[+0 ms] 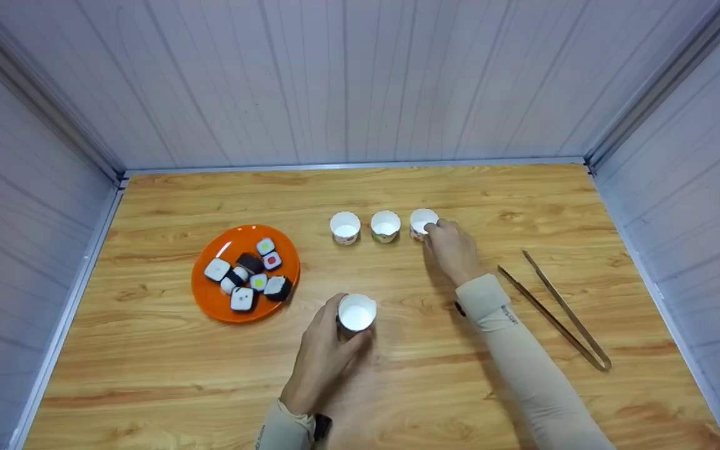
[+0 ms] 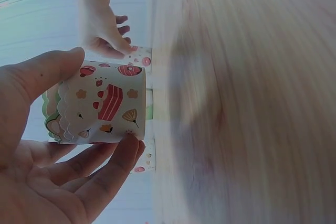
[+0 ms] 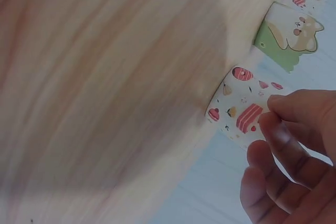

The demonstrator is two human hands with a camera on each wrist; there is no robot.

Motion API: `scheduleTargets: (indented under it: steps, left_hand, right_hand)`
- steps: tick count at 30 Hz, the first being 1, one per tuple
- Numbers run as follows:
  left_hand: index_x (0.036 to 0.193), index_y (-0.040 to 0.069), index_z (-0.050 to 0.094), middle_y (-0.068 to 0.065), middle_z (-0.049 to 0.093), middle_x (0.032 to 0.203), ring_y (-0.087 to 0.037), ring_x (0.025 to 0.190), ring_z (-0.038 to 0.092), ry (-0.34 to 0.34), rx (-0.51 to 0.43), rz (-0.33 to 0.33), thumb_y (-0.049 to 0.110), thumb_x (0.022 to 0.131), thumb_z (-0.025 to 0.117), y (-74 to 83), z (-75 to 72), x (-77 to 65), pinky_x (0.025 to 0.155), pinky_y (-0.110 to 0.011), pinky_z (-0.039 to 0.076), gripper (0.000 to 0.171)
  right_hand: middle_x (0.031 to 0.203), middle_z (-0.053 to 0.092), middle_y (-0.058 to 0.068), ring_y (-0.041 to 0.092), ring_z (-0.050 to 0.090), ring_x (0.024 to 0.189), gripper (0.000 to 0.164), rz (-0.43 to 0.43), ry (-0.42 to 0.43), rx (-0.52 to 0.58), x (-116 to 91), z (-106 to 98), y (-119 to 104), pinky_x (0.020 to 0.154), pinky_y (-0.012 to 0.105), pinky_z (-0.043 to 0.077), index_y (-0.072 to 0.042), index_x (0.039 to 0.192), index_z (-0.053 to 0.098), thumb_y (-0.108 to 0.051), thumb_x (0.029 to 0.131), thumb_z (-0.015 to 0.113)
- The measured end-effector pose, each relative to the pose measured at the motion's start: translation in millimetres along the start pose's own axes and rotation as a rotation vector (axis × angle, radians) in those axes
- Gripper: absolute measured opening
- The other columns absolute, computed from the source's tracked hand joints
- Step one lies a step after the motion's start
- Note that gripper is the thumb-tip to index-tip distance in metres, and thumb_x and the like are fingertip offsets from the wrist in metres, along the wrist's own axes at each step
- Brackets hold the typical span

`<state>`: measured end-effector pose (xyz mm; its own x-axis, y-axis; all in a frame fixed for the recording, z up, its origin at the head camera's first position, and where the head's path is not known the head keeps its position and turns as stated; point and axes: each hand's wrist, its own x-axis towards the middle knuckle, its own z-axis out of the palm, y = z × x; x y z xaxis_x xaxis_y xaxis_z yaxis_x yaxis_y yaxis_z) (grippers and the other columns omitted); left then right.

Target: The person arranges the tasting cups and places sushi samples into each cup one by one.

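My left hand [image 1: 329,356] grips white paper baking cups [image 2: 105,103] printed with cake slices, its thumb on one side and fingers on the other. A green scalloped rim [image 2: 51,114] sticks out past the white one, so a second cup is nested inside. Farther back, my right hand [image 1: 454,250] pinches the rim of the rightmost cup [image 1: 423,220] in a row of three. That cup [image 3: 236,103] stands on the table with cake prints on its side. Beside it are a green cup with a dog picture [image 3: 291,35] and another cake-print cup [image 1: 345,228].
An orange plate [image 1: 210,306] with several toy-like sushi pieces [image 1: 242,299] lies on the left of the wooden table [image 1: 147,375]. Metal tongs [image 1: 575,322] lie spread at the right, near my right forearm. Pale panel walls [image 1: 347,81] enclose the back and sides.
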<state>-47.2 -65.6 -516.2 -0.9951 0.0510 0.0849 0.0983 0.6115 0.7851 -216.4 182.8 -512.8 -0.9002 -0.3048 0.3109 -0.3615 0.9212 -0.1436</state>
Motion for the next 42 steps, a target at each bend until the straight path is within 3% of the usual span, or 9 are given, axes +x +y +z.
scheduleTargets:
  steps: [8, 17, 22, 31, 42]
  left_hand:
    - [0.138, 0.003, 0.048, -0.014, 0.058, 0.128, -0.027, 0.119, 0.057, 0.001, -0.009, 0.011, 0.015, 0.081, 0.085, 0.9, 3.7, 0.1, 0.099, -0.047, 0.046, 0.069]
    - [0.140, 0.004, 0.047, -0.013, 0.056, 0.131, -0.025, 0.122, 0.055, -0.041, -0.020, -0.041, 0.017, 0.081, 0.085, 6.0, 4.5, -0.5, 0.102, -0.045, 0.044, 0.071]
    - [0.139, 0.004, 0.048, -0.013, 0.057, 0.129, -0.026, 0.120, 0.056, -0.010, -0.001, -0.004, 0.017, 0.081, 0.086, 8.5, 3.5, -3.1, 0.100, -0.046, 0.046, 0.070]
    - [0.135, 0.003, 0.051, -0.012, 0.060, 0.125, -0.024, 0.116, 0.059, 0.044, 0.011, 0.101, 0.019, 0.082, 0.085, 7.3, 6.5, -4.2, 0.095, -0.044, 0.049, 0.065]
    - [0.139, 0.005, 0.050, -0.013, 0.058, 0.130, -0.023, 0.120, 0.057, 0.014, 0.020, 0.059, 0.020, 0.083, 0.084, 8.0, 3.6, -6.3, 0.098, -0.041, 0.048, 0.067]
  right_hand:
    - [0.083, 0.064, 0.012, 0.029, 0.062, 0.067, 0.009, -0.123, 0.179, 0.105, -31.1, -27.1, -19.9, 0.054, 0.043, 0.053, -0.003, 0.093, 0.071, -0.003, 0.086, 0.077]
    - [0.078, 0.061, 0.002, 0.015, 0.053, 0.061, 0.012, -0.307, 0.189, 0.198, -85.2, -63.8, -56.0, 0.053, 0.028, 0.047, -0.005, 0.097, 0.074, -0.013, 0.088, 0.076]
    - [0.078, 0.060, -0.002, 0.009, 0.050, 0.062, 0.013, -0.365, 0.174, 0.287, -108.2, -75.7, -71.3, 0.053, 0.026, 0.045, -0.007, 0.099, 0.075, -0.015, 0.088, 0.077]
    - [0.080, 0.057, -0.005, 0.006, 0.047, 0.063, 0.022, -0.492, 0.089, 0.345, -110.4, -60.8, -88.4, 0.053, 0.022, 0.042, -0.012, 0.109, 0.076, -0.015, 0.087, 0.078]
    - [0.078, 0.057, -0.003, 0.011, 0.050, 0.064, 0.013, -0.607, 0.086, 0.348, -105.2, -41.1, -94.5, 0.055, 0.024, 0.043, -0.014, 0.099, 0.074, -0.010, 0.087, 0.076]
